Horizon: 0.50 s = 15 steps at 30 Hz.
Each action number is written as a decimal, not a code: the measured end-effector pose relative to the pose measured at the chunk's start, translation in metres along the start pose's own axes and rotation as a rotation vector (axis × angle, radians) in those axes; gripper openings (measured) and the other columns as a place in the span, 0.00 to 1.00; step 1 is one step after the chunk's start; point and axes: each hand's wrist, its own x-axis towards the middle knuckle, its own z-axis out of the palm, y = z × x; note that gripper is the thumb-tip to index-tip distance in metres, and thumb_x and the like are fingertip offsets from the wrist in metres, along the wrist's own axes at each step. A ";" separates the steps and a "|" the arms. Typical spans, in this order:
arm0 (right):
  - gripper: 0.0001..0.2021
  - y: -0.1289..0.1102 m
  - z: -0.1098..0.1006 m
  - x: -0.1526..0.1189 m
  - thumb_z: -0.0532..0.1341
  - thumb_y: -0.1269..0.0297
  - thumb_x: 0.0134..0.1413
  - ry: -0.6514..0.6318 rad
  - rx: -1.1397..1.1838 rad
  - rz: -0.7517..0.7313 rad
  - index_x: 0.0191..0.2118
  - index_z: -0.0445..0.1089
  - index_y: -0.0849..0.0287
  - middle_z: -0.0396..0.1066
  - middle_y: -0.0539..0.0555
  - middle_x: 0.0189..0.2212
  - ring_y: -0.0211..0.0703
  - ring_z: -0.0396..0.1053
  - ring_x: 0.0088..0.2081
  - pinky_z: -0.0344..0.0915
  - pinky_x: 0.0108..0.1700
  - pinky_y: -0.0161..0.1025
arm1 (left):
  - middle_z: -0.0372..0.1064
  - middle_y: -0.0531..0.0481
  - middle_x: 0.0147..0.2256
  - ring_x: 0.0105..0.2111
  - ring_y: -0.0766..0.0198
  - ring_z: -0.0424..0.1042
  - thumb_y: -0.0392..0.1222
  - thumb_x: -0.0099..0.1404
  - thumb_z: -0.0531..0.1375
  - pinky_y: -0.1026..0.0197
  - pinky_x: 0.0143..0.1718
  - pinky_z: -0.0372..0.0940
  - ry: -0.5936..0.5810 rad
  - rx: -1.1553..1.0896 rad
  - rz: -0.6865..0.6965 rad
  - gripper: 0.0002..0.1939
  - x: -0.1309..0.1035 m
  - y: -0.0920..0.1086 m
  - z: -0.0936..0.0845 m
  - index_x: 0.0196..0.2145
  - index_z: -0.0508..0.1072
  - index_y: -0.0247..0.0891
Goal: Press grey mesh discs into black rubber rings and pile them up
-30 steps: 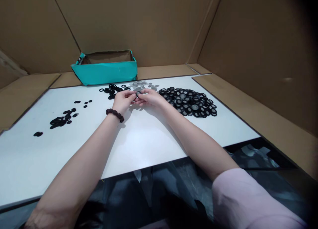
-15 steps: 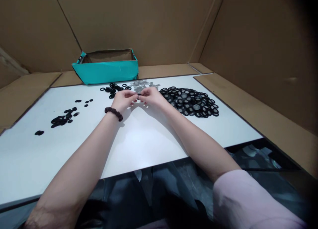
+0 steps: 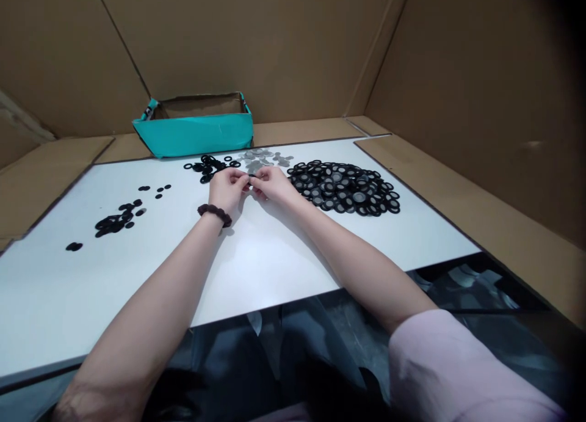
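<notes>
Both hands meet above the middle of the white table, pinching one small black ring (image 3: 251, 176) between their fingertips. My left hand (image 3: 227, 187) grips its left side, and a dark beaded band circles that wrist. From the right, my right hand (image 3: 271, 184) holds the other side with thumb and fingers. Fingers cover most of the ring, so whether a disc sits in it is hidden. Just behind the hands lie loose black rings (image 3: 207, 165) and a scatter of grey translucent discs (image 3: 263, 157). A big heap of black rings with grey centres (image 3: 345, 187) spreads right of my right hand.
A turquoise open box (image 3: 196, 135) stands at the back left. Small black discs and rings (image 3: 114, 221) lie in loose groups on the left of the white tabletop (image 3: 260, 269). Cardboard walls (image 3: 311, 49) enclose the back and sides.
Both hands have drawn slightly closer together and shifted a little left, still pinching the small black ring. The piles look unchanged.
</notes>
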 end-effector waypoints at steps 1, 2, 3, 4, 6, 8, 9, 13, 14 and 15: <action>0.10 -0.002 0.000 0.000 0.58 0.73 0.56 -0.035 0.081 0.053 0.25 0.59 0.60 0.64 0.47 0.16 0.33 0.64 0.18 0.63 0.23 0.30 | 0.69 0.51 0.22 0.24 0.65 0.70 0.34 0.55 0.60 0.60 0.31 0.68 -0.018 -0.030 -0.004 0.02 0.000 0.000 0.000 0.28 0.72 0.32; 0.11 -0.004 0.000 -0.001 0.57 0.74 0.57 -0.064 0.156 0.096 0.25 0.58 0.60 0.64 0.47 0.16 0.32 0.64 0.17 0.63 0.22 0.30 | 0.70 0.50 0.23 0.24 0.66 0.71 0.34 0.55 0.60 0.59 0.32 0.68 -0.045 -0.070 -0.012 0.04 0.000 0.000 -0.001 0.30 0.72 0.32; 0.11 -0.006 -0.002 -0.001 0.56 0.76 0.58 -0.084 0.216 0.125 0.25 0.57 0.61 0.65 0.47 0.16 0.32 0.64 0.17 0.63 0.21 0.29 | 0.71 0.50 0.24 0.25 0.66 0.71 0.34 0.55 0.60 0.59 0.34 0.69 -0.075 -0.113 -0.020 0.05 -0.001 0.000 -0.001 0.31 0.73 0.31; 0.12 -0.008 -0.004 -0.001 0.55 0.76 0.58 -0.100 0.258 0.142 0.25 0.58 0.61 0.65 0.48 0.16 0.31 0.65 0.17 0.64 0.21 0.29 | 0.72 0.49 0.26 0.26 0.66 0.72 0.35 0.54 0.61 0.58 0.35 0.69 -0.102 -0.150 -0.026 0.07 -0.001 0.000 -0.001 0.32 0.74 0.31; 0.12 -0.010 -0.007 -0.001 0.55 0.78 0.59 -0.123 0.285 0.153 0.25 0.58 0.62 0.66 0.49 0.17 0.31 0.66 0.18 0.64 0.22 0.28 | 0.73 0.48 0.27 0.27 0.65 0.72 0.36 0.52 0.63 0.57 0.37 0.69 -0.124 -0.186 -0.030 0.09 -0.001 0.000 -0.001 0.33 0.74 0.31; 0.12 -0.010 -0.009 -0.001 0.55 0.78 0.58 -0.148 0.257 0.148 0.24 0.59 0.62 0.67 0.50 0.17 0.32 0.67 0.19 0.64 0.22 0.29 | 0.73 0.48 0.27 0.27 0.65 0.72 0.36 0.51 0.64 0.57 0.37 0.69 -0.114 -0.178 -0.032 0.09 -0.002 0.000 -0.001 0.32 0.75 0.31; 0.12 -0.009 -0.009 0.000 0.55 0.78 0.58 -0.156 0.226 0.133 0.24 0.59 0.62 0.67 0.50 0.18 0.33 0.67 0.19 0.64 0.22 0.29 | 0.73 0.48 0.27 0.27 0.65 0.72 0.37 0.51 0.64 0.57 0.37 0.69 -0.106 -0.166 -0.036 0.09 -0.002 0.000 -0.002 0.32 0.75 0.31; 0.11 -0.001 -0.009 0.002 0.58 0.75 0.54 -0.099 0.000 -0.027 0.23 0.60 0.62 0.67 0.50 0.18 0.33 0.66 0.19 0.63 0.22 0.29 | 0.73 0.48 0.26 0.28 0.65 0.72 0.37 0.50 0.65 0.60 0.34 0.69 -0.092 -0.128 -0.050 0.08 -0.002 0.001 -0.005 0.30 0.75 0.32; 0.10 0.000 -0.010 0.002 0.58 0.74 0.53 -0.073 -0.061 -0.079 0.23 0.61 0.62 0.67 0.49 0.18 0.34 0.67 0.21 0.64 0.23 0.29 | 0.73 0.48 0.27 0.28 0.65 0.72 0.37 0.49 0.65 0.60 0.34 0.68 -0.100 -0.125 -0.053 0.08 -0.002 0.001 -0.006 0.30 0.75 0.32; 0.09 0.001 -0.010 0.003 0.59 0.74 0.52 -0.054 -0.115 -0.123 0.23 0.62 0.62 0.67 0.49 0.18 0.34 0.67 0.22 0.64 0.25 0.30 | 0.73 0.48 0.27 0.29 0.65 0.72 0.37 0.49 0.65 0.61 0.34 0.68 -0.109 -0.123 -0.057 0.08 -0.002 0.002 -0.007 0.30 0.75 0.32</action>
